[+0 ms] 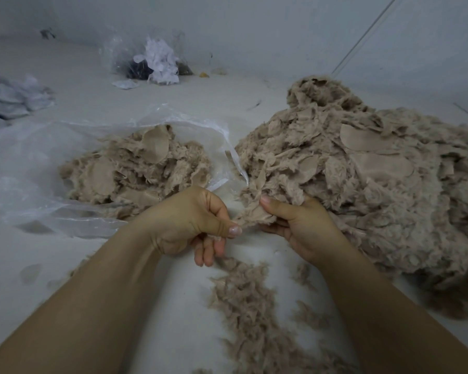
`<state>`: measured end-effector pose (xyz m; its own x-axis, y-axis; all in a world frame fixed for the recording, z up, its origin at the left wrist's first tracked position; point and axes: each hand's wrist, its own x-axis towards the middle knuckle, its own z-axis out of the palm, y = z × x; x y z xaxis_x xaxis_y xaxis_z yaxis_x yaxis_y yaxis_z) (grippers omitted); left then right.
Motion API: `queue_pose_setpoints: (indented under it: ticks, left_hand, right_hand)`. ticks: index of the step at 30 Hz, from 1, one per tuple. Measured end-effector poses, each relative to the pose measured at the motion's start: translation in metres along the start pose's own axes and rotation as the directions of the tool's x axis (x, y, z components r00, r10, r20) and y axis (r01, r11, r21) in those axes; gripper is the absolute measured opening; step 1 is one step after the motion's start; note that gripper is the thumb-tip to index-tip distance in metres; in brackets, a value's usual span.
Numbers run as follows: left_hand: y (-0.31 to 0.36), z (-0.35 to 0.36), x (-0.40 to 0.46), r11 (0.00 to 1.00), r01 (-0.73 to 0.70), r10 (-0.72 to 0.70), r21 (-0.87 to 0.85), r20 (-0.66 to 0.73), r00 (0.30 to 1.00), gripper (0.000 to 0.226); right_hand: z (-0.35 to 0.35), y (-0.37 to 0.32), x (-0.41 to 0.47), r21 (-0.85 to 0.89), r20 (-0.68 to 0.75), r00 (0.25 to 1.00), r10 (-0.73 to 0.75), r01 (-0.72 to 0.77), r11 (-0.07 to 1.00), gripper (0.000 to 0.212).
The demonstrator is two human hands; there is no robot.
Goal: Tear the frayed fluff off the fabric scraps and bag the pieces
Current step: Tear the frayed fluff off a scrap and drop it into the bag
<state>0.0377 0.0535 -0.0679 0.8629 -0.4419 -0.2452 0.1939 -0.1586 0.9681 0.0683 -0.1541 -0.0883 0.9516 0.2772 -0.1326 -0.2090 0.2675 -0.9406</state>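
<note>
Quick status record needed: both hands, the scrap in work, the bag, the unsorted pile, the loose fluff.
left hand: pinches frayed fluff at the scrap's edge
right hand: grips the fabric scrap
clear plastic bag: open on its side, left of the hands, holds beige pieces
unsorted pile: large, right of the hands
torn fluff: strewn on the white surface between the forearms
far bag: holds white scraps

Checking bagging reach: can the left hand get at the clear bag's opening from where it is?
Probably yes. The left hand pinches fluff beside the clear bag, whose mouth gapes toward it with nothing between.
</note>
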Motion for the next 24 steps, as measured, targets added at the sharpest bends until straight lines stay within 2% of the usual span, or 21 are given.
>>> queue_pose_setpoints:
  ticks: [8, 11, 15, 19, 22, 24]
  left_hand:
    - [0.001, -0.006, -0.008, 1.0, 0.019, -0.021, 0.014, 0.181, 0.983, 0.019]
    - [0.001, -0.007, -0.012, 1.0, -0.029, 0.027, 0.006, 0.245, 0.969, 0.011]
    - [-0.002, -0.001, -0.006, 0.966, -0.145, 0.103, 0.215, 0.195, 0.975, 0.026]
    - [-0.002, -0.001, -0.004, 0.935, -0.181, 0.158, 0.304, 0.099, 0.983, 0.022]
    - [-0.003, -0.001, -0.004, 0.951, -0.192, 0.173, 0.244, 0.097, 0.98, 0.013]
    - [-0.004, 0.004, 0.002, 0.973, -0.183, 0.194, 0.141, -0.069, 0.979, 0.019]
  right_hand:
    - [-0.005, 0.003, 0.004, -0.006, -0.019, 1.0, -0.002, 0.002, 1.0, 0.009]
    - [-0.006, 0.002, 0.005, 0.041, -0.015, 1.0, -0.016, 0.017, 0.999, 0.026]
    - [-0.003, 0.007, 0.004, -0.043, 0.034, 0.996, -0.08, 0.082, 0.996, 0.041]
    - [-0.005, 0.006, 0.005, -0.011, 0.046, 0.995, -0.086, 0.086, 0.996, 0.033]
    - [-0.005, 0.006, 0.006, -0.009, 0.069, 0.993, -0.097, 0.098, 0.995, 0.028]
    - [-0.005, 0.006, 0.005, -0.021, 0.085, 0.992, -0.097, 0.099, 0.995, 0.028]
